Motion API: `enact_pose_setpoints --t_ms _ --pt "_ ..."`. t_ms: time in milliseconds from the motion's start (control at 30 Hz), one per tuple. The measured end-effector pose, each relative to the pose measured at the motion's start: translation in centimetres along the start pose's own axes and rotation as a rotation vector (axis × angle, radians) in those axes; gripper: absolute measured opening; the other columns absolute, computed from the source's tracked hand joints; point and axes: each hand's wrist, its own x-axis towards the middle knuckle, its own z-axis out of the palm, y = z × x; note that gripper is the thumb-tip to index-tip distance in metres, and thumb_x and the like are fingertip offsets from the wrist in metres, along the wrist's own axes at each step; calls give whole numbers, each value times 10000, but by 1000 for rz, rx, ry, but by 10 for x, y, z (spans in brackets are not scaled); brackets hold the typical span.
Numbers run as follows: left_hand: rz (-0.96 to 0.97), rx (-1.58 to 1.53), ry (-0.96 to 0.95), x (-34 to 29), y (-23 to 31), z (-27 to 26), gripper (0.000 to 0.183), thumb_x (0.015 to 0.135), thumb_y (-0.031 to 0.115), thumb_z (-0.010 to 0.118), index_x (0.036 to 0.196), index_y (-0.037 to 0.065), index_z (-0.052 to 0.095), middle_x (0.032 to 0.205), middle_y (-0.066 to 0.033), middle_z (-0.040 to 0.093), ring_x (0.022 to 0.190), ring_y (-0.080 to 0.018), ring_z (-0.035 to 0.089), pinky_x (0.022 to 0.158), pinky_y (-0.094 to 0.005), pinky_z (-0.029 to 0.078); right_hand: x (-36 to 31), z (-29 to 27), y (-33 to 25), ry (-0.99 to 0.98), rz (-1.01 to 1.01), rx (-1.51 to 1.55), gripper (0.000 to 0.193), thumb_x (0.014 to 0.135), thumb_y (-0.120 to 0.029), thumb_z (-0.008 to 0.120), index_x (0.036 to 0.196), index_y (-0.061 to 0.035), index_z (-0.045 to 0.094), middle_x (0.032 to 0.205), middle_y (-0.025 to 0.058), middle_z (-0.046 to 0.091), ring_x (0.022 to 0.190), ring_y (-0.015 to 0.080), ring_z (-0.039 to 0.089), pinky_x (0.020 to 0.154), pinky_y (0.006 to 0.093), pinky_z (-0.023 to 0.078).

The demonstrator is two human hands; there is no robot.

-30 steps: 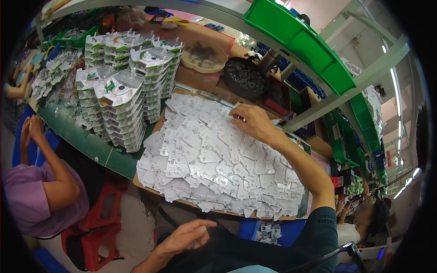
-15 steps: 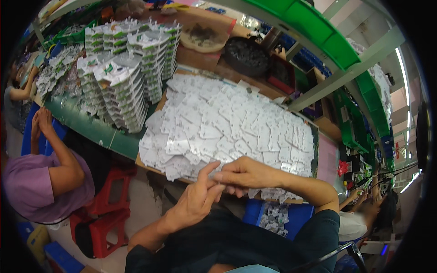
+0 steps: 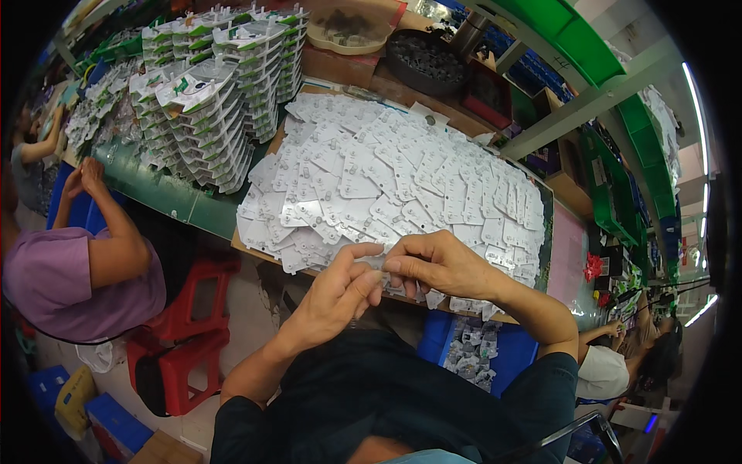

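Just in front of the board's near edge, my two hands meet at the fingertips. My left hand has thumb and fingers drawn together in a pinch, with the index finger stretched toward the other hand. My right hand is pinched too, its thumb against its curled fingers. Whatever sits between the fingertips is too small or too covered to name. Beyond them, many flat white plastic plates with small clear bumps overlap across a wooden board.
Tall stacks of white and green plastic housings stand at the left. A black round tray of dark small parts sits at the back. Below the board is a blue bin with grey parts. A co-worker in a purple shirt sits left, near red stools.
The whole view has tilted down a little, so table and stacks appear higher. My hands remain together at the board's near edge, their fingers slightly shifted.
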Motion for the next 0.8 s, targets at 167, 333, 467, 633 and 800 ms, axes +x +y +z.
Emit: enact_pose_setpoints --t_ms 167,333,467,633,800 --pt "-31 -231 -3 4 -11 -5 274 1026 194 476 1209 -10 478 808 -66 599 596 -61 484 544 -184 403 -2 4 5 136 -102 -84 219 953 -177 604 1013 25 664 763 76 685 653 98 653 572 246 498" --pt "-101 -338 -41 6 -5 -9 255 1026 211 481 1175 5 501 813 -72 611 573 -53 491 509 -171 383 -3 5 2 232 -261 -152 166 927 -70 631 1052 37 654 816 71 692 701 104 647 629 237 517" --pt "-97 -415 0 8 1 -2 210 1026 204 469 1111 22 531 777 -73 604 524 -57 465 437 -163 332 -2 5 6 250 -297 -176 163 923 -69 637 1044 39 656 811 76 691 703 104 648 633 239 519" --pt "-57 -397 76 12 -4 5 201 1024 214 478 1082 27 525 758 -61 595 538 -60 473 466 -167 348 1 10 13 311 -349 -150 170 900 -80 663 1029 30 661 776 83 677 669 108 638 604 251 511" --pt "-23 -314 123 13 -6 5 216 1019 235 498 1083 29 502 763 -49 591 568 -56 477 492 -186 359 -1 8 9 270 -211 -67 215 954 -169 612 1050 20 644 811 66 679 666 101 638 572 229 493"
